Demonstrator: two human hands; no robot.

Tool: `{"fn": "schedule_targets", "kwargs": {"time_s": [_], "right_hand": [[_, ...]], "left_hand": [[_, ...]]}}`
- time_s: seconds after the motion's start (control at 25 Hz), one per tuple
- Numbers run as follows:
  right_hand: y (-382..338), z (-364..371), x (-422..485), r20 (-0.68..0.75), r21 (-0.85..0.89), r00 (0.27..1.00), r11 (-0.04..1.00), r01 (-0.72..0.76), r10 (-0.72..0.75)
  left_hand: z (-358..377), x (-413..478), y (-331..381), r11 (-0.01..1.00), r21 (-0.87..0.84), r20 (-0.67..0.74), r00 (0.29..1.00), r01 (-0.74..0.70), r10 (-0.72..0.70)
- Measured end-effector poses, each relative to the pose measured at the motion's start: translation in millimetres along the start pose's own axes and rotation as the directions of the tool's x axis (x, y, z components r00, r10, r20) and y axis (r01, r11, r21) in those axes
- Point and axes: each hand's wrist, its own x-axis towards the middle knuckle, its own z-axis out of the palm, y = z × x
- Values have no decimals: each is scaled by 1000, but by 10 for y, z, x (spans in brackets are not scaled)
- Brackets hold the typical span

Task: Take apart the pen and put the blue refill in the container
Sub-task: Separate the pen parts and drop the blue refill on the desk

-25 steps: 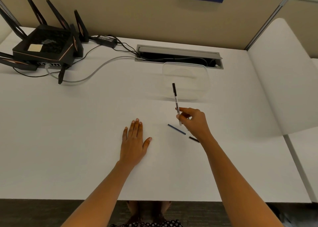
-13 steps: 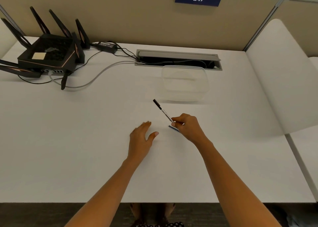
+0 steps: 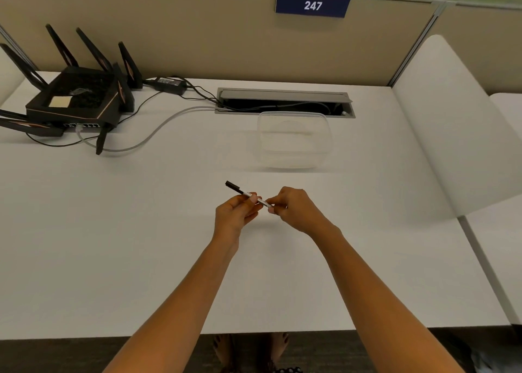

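Pen [image 3: 246,194], formerly gripped by the right hand [image 3: 293,208] alone, is now pinched by both hands, left hand [image 3: 236,213] raised off the desk [image 3: 113,231], short of the clear container [image 3: 293,142].

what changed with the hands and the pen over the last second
The left hand lifted off the white desk and took hold of the thin white pen with the black cap, which the right hand lowered from upright to nearly level. Both hands now pinch it. The loose blue refill is no longer in view. The clear plastic container and black router stayed put.
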Motion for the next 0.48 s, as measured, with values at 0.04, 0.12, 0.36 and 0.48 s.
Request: {"fn": "schedule_targets", "kwargs": {"time_s": [0.04, 0.12, 0.36, 0.48], "right_hand": [[-4, -9, -9, -5, 19, 1000, 1000, 5, -5], [30, -35, -32, -30, 80, 999, 997, -9, 11], [422, -112, -92, -181, 206, 966, 968, -145, 184], [570, -36, -80, -189, 143, 947, 961, -236, 260]], "left_hand": [[-6, 3, 1, 1000, -5, -5, 1000, -3, 3], [-35, 15, 4, 1000, -19, -15, 1000, -15, 15], [-247, 106, 51, 991, -120, -110, 993, -65, 52], [-315, 126, 71, 982, -169, -146, 988, -81, 56]]}}
